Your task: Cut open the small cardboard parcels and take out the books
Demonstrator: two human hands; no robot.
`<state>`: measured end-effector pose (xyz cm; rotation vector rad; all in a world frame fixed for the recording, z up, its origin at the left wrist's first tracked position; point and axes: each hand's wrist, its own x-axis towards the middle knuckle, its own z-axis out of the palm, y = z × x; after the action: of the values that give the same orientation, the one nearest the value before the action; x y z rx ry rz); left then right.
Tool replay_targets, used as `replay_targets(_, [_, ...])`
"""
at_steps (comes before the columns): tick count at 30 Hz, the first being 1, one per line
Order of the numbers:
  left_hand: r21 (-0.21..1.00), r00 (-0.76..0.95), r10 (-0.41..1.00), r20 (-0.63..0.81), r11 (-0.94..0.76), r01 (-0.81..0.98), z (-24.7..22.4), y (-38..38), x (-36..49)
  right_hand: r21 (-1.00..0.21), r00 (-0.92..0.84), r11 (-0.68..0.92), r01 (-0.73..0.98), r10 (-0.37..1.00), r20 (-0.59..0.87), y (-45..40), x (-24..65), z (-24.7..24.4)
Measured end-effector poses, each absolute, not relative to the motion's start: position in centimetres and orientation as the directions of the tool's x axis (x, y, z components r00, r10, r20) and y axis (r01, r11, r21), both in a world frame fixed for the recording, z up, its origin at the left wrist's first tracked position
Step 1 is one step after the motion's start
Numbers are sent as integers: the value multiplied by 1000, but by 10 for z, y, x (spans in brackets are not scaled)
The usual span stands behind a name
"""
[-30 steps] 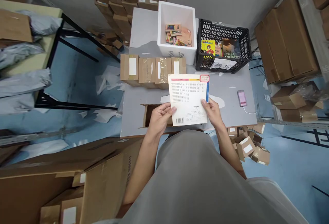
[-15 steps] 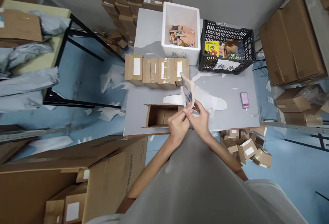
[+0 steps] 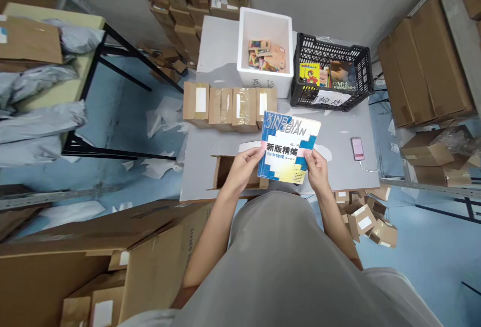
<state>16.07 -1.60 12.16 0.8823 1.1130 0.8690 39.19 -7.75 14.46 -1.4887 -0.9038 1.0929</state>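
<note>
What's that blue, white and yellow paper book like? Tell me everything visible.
The blue, white and yellow paper book looks closed, its front cover facing the camera. Blue blocks surround a white middle; yellow tints the lower right, and pink patches show near both side edges. Slanted capitals cross the top, with bold black Chinese characters below and smaller blue ones beneath. It tilts slightly, its top edge sloping down rightward. The left hand grips its left edge, the right hand its right.
</note>
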Motion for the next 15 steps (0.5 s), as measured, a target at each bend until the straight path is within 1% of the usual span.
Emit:
replay_targets(2, [859, 293, 865, -408, 472, -196, 122, -16, 162, -978, 301, -210, -9, 932, -203, -77, 395, 140])
replay_targets(4, [847, 289, 862, -416, 483, -221, 125, -19, 165, -974, 304, -226, -10, 927, -218, -74, 397, 135])
replay_targets(6, [853, 249, 876, -414, 468, -231, 127, -21, 169, -974, 309, -228, -16, 925, -221, -70, 399, 131])
replay_targets(8, [865, 202, 892, -404, 444, -233, 128, -21, 173, -981, 359, -192, -1, 916, -179, -65, 400, 128])
replay_targets(11, [901, 135, 925, -354, 376, -216, 130, -22, 179, -988, 495, -102, 115, 868, -32, -60, 393, 126])
replay_targets(12, [917, 114, 938, -328, 345, -198, 130, -23, 181, -985, 504, -90, 150, 863, -2, -59, 388, 127])
replay_targets(13, [935, 93, 949, -301, 313, -170, 131, -25, 185, -982, 483, -92, 165, 876, -1, -59, 381, 127])
replay_targets(15, [967, 57, 969, -242, 246, -72, 133, -33, 192, -983, 384, -119, 139, 922, -58, -61, 363, 130])
